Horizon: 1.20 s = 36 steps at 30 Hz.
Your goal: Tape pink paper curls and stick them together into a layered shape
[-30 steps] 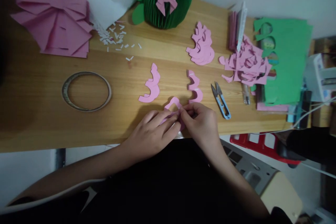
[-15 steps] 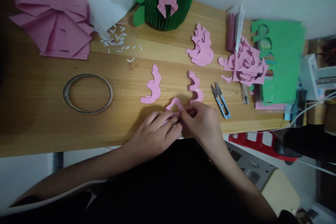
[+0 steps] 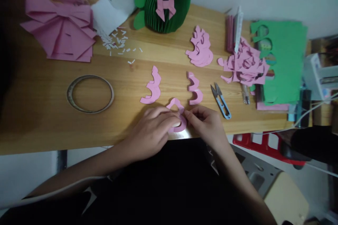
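Note:
A wavy pink paper cutout (image 3: 180, 125) lies at the table's front edge. Over its left side is my left hand (image 3: 153, 128), thumb and fingers closed on the paper and hiding part of it. My right hand (image 3: 207, 123) is at the cutout's right edge with its fingers curled and thumb and forefinger pinched together; whether anything small is between them cannot be made out. Two similar scalloped cutouts, one on the left (image 3: 153, 89) and one on the right (image 3: 195, 93), lie just beyond my hands. Blue-handled thread snips (image 3: 224, 106) rest to the right, blades apart.
A tape roll (image 3: 112, 95) lies at left, below white paper strips (image 3: 116, 42). Behind are a folded pink bow (image 3: 66, 35) and a green pleated paper figure (image 3: 169, 17). Stacked cutouts (image 3: 202, 51), pink scraps (image 3: 248, 63) and green sheets (image 3: 287, 63) lie right.
My hands have drawn apart: the left shifted slightly left, the right moved off the middle of the cutout to its edge. More of the pink cutout shows between them.

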Tool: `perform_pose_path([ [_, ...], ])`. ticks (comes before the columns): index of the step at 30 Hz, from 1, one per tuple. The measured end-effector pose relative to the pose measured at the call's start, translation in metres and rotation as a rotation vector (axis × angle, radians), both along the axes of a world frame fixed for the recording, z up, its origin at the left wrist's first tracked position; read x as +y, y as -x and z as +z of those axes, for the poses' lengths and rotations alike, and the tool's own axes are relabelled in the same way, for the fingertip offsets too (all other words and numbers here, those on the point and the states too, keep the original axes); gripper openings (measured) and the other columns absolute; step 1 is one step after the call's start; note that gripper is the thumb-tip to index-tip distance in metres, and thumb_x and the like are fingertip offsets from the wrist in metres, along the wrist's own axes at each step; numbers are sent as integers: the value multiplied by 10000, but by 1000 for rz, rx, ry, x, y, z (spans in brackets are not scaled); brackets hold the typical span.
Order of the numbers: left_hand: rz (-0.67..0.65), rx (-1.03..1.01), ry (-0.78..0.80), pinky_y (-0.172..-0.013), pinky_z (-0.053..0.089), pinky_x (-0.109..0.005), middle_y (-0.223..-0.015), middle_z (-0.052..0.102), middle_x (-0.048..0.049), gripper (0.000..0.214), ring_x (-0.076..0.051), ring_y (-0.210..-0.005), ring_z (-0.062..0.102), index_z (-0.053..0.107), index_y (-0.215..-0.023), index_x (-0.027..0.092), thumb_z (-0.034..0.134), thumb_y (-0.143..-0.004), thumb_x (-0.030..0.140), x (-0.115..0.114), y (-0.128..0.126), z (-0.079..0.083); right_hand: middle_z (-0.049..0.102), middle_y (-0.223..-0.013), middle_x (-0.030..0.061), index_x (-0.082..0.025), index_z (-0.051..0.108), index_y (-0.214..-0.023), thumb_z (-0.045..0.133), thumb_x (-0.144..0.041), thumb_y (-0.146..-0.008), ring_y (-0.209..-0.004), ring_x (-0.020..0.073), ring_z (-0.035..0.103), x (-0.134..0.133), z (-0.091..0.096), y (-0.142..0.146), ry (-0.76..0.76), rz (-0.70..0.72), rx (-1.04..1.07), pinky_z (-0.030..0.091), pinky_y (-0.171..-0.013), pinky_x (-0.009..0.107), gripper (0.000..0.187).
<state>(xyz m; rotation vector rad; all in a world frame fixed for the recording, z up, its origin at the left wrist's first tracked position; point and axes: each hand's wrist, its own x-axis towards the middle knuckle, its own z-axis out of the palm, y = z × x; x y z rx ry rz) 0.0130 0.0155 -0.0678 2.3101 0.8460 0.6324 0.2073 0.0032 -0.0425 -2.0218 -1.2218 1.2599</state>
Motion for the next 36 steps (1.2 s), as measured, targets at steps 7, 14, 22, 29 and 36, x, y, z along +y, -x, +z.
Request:
perform_pose_path([
  [7, 33, -51, 85, -924, 474, -380, -1188, 668, -58, 437, -203, -1092, 550, 588, -1200, 183, 513, -811, -2, -1, 1, -3, 694, -726, 9, -190, 697, -849, 739, -334, -738, -544, 99, 564, -15, 10, 5, 33, -68, 407, 419, -469, 224, 186],
  [14, 27, -36, 52, -923, 475, -387, -1194, 678, -69, 449, -201, -1079, 546, 575, -1233, 160, 509, -821, -6, -1, 0, -3, 677, -650, -4, -171, 686, -768, 771, -370, -708, -486, 81, 537, -17, 4, 6, 59, -157, 466, 455, -432, 212, 225],
  [22, 0, 7, -49, -930, 484, -416, -1238, 668, -73, 444, -231, -1114, 542, 569, -1266, 152, 503, -845, 29, -3, 0, -6, 686, -606, -12, -159, 689, -737, 796, -355, -672, -407, 49, 488, -14, 6, 7, 96, -194, 538, 414, -378, 181, 233],
  [29, -13, 121, -320, -850, 507, -401, -1242, 691, -89, 361, -254, -1091, 603, 595, -1233, 87, 450, -904, 61, -5, -3, -3, 697, -600, 1, -156, 711, -719, 833, -450, -621, -387, 47, 486, -16, 7, 6, 101, -216, 496, 414, -364, 184, 333],
  [36, -35, 150, -299, -852, 501, -408, -1244, 688, -103, 361, -254, -1109, 608, 600, -1236, 98, 426, -920, 73, -5, -2, -2, 690, -598, -1, -159, 686, -691, 829, -472, -630, -380, 45, 485, -15, 4, 4, 125, -201, 468, 390, -350, 174, 349],
])
